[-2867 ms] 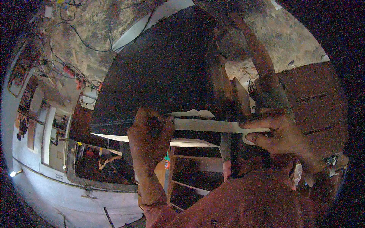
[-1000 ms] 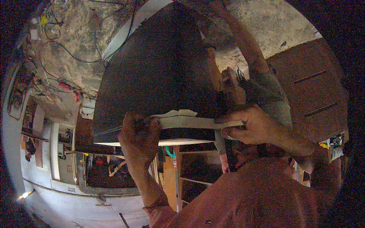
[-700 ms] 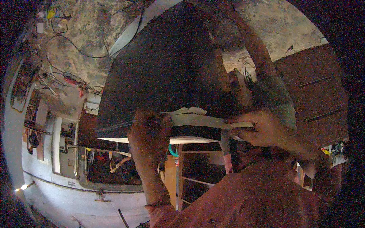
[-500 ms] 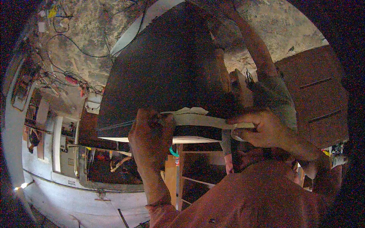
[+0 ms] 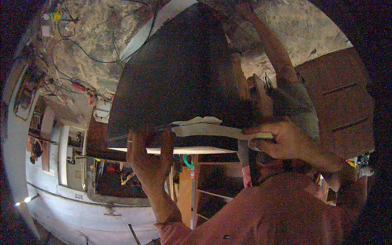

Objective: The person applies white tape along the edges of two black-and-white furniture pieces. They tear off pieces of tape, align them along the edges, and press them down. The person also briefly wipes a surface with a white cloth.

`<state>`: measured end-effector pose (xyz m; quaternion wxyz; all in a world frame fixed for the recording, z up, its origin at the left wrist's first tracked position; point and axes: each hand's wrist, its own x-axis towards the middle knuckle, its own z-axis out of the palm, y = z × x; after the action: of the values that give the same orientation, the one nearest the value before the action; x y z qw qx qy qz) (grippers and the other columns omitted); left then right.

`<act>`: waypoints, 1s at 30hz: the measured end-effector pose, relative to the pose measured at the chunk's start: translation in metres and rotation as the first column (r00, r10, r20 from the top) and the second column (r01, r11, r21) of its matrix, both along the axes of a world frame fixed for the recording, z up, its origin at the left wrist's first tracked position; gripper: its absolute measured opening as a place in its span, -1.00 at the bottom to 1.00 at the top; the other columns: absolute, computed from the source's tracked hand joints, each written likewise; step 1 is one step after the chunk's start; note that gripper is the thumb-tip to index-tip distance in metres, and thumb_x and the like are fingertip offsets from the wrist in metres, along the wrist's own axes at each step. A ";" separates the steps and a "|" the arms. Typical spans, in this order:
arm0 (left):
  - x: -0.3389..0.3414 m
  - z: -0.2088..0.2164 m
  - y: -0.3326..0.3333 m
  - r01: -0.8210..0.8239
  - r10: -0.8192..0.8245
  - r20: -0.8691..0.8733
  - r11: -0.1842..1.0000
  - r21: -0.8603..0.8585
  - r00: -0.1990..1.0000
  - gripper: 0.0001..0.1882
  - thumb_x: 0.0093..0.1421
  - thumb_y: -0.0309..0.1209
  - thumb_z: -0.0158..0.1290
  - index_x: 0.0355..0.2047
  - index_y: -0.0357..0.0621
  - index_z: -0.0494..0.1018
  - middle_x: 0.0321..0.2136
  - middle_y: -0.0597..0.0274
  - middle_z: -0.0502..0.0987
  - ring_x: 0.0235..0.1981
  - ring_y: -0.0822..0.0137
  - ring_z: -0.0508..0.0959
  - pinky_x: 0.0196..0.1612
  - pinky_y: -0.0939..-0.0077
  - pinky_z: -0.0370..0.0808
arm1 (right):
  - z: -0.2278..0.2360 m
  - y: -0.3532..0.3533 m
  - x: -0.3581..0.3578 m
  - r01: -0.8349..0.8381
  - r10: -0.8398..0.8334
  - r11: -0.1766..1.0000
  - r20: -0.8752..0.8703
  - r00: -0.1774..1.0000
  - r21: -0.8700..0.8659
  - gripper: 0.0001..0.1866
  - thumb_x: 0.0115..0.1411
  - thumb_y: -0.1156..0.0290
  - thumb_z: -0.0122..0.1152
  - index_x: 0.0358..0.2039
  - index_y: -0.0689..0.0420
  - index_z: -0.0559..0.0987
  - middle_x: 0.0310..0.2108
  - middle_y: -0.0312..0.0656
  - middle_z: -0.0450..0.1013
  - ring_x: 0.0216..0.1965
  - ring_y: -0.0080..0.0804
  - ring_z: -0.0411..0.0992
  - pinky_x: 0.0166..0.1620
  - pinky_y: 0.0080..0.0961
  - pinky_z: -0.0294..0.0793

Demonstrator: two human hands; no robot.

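A large dark panel point(image 5: 175, 77) with a pale near edge point(image 5: 204, 150) lies in front of me. Along that edge runs a pale strip point(image 5: 204, 130), uneven on its far side. My right hand point(image 5: 281, 138) pinches the strip's right end between thumb and fingers. My left hand point(image 5: 149, 157) is at the panel's edge, left of the strip, thumb and fingers spread with a gap between them. Thin light strands stretch from near the strip's left end past these fingertips toward the panel's left corner. The fingertips themselves are dim.
Another person's arm point(image 5: 277, 53) and grey-green sleeve point(image 5: 300, 106) are at the right, beside the panel. A brown panel with slots point(image 5: 339, 102) stands further right. Cables point(image 5: 87, 53) trail over the stained floor at the upper left. Below the panel's edge a wooden piece point(image 5: 185, 183) shows.
My left hand has shifted left, away from the strip's end, and its fingers have spread from a closed grip. My right hand keeps its pinch in the same place.
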<state>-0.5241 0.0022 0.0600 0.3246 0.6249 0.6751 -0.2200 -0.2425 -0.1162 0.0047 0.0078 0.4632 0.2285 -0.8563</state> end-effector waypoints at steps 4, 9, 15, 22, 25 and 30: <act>0.008 0.004 -0.014 0.180 -0.173 0.295 0.984 0.004 0.940 -0.71 -0.07 -0.35 0.38 -0.31 0.00 0.57 -0.37 0.17 0.54 -0.29 0.18 0.57 -0.34 0.25 0.53 | -0.004 -0.002 0.001 -0.013 0.013 1.000 -0.010 1.000 0.023 -0.67 0.17 0.41 0.33 -0.03 0.06 0.63 -0.14 -0.14 0.62 -0.10 -0.24 0.61 -0.02 -0.39 0.57; 0.021 0.003 -0.031 0.418 -0.376 0.357 0.907 -0.045 0.855 -0.48 -0.08 -0.19 0.39 -0.06 0.07 0.56 -0.21 0.24 0.52 -0.23 0.19 0.56 -0.12 0.18 0.47 | 0.000 -0.005 -0.003 0.000 0.003 0.990 -0.017 1.000 0.141 -0.67 0.17 0.40 0.31 -0.02 0.06 0.61 -0.11 -0.11 0.60 -0.09 -0.16 0.60 -0.01 -0.32 0.58; 0.017 -0.003 -0.036 0.577 -0.540 0.325 0.816 -0.024 0.776 -0.48 0.01 -0.09 0.32 0.00 0.13 0.55 -0.18 0.17 0.45 -0.25 0.10 0.50 -0.26 0.12 0.46 | 0.002 -0.021 -0.016 -0.023 0.019 0.958 0.018 1.000 0.286 -0.64 0.16 0.39 0.31 0.01 0.03 0.60 -0.13 -0.09 0.59 -0.14 -0.10 0.59 -0.06 -0.23 0.61; 0.024 -0.004 -0.033 0.708 -0.662 0.354 0.706 0.000 0.660 -0.52 0.02 0.00 0.29 -0.10 0.11 0.54 -0.18 0.18 0.46 -0.25 0.07 0.48 -0.28 0.12 0.46 | 0.016 -0.049 -0.020 0.002 -0.019 0.941 0.048 0.999 0.340 -0.59 0.15 0.39 0.29 0.05 -0.06 0.59 -0.17 -0.07 0.54 -0.22 -0.01 0.57 -0.17 -0.19 0.64; 0.031 0.003 -0.031 0.704 -0.642 0.376 0.709 -0.040 0.668 -0.53 -0.01 0.01 0.30 -0.14 0.10 0.53 -0.17 0.20 0.46 -0.22 0.08 0.48 -0.26 0.12 0.45 | 0.023 -0.053 -0.019 -0.032 -0.025 0.897 0.122 0.992 0.440 -0.59 0.17 0.32 0.27 0.07 -0.13 0.58 -0.24 -0.07 0.51 -0.28 -0.01 0.56 -0.23 -0.17 0.64; 0.032 0.001 -0.027 0.695 -0.632 0.382 0.718 -0.039 0.674 -0.51 -0.03 0.02 0.32 -0.15 0.09 0.51 -0.15 0.21 0.46 -0.20 0.10 0.48 -0.23 0.14 0.43 | 0.024 -0.050 -0.015 -0.078 0.038 0.932 0.118 0.992 0.355 -0.63 0.23 0.24 0.18 0.08 -0.20 0.56 -0.23 -0.04 0.50 -0.30 0.01 0.55 -0.26 -0.11 0.63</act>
<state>-0.4919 -0.0245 0.0607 0.3891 0.8236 0.3105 -0.2717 -0.2576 -0.1664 0.0287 -0.0391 0.4960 0.3937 -0.7729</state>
